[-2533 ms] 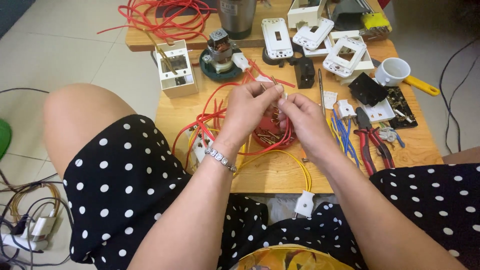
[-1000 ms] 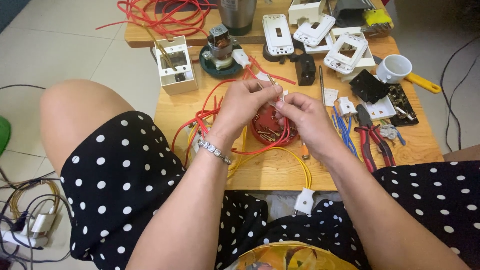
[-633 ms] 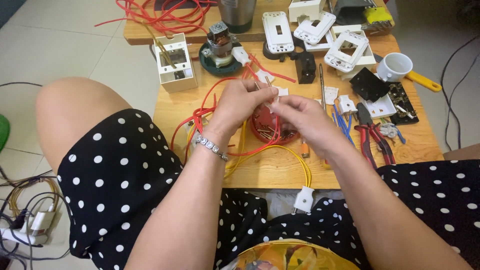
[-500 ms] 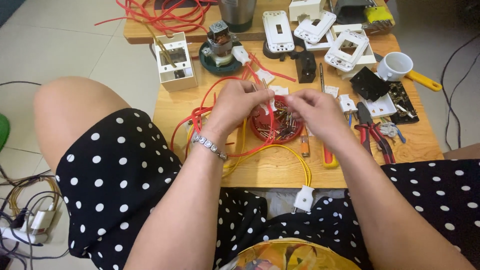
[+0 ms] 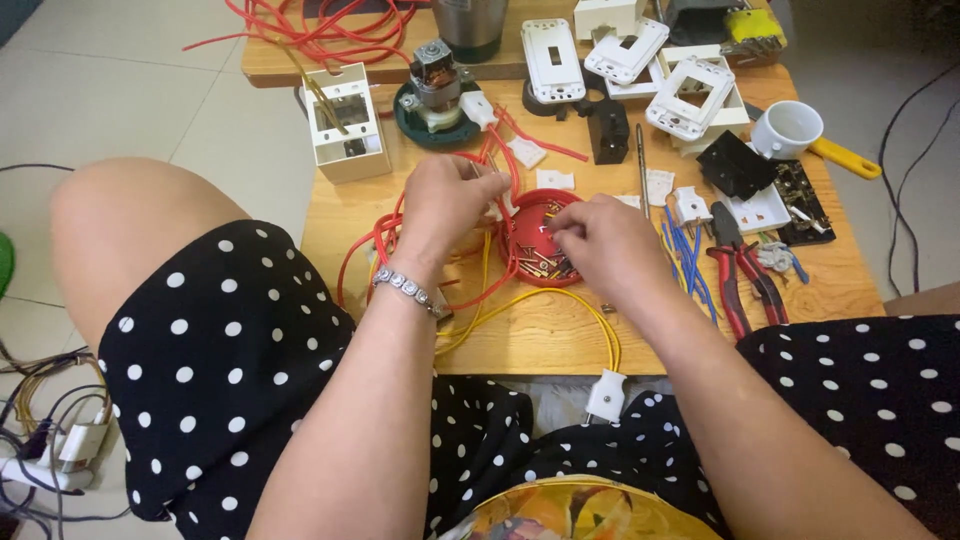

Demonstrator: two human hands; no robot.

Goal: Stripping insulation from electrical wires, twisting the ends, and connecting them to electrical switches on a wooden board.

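On the cluttered wooden bench (image 5: pixel 560 340), the left hand (image 5: pixel 445 200) pinches a red wire (image 5: pixel 400 215) while the right hand (image 5: pixel 600 235), at 3 o'clock of it, dips pinched fingertips into the red dish of screws (image 5: pixel 540 245), best picking one screw cleanly.

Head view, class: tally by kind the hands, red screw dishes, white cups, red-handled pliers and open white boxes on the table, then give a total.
Hands: 2 (left hand, right hand)
red dish of screws: 1
white cup: 1
red-handled pliers: 1
open white box: 1
Total: 6
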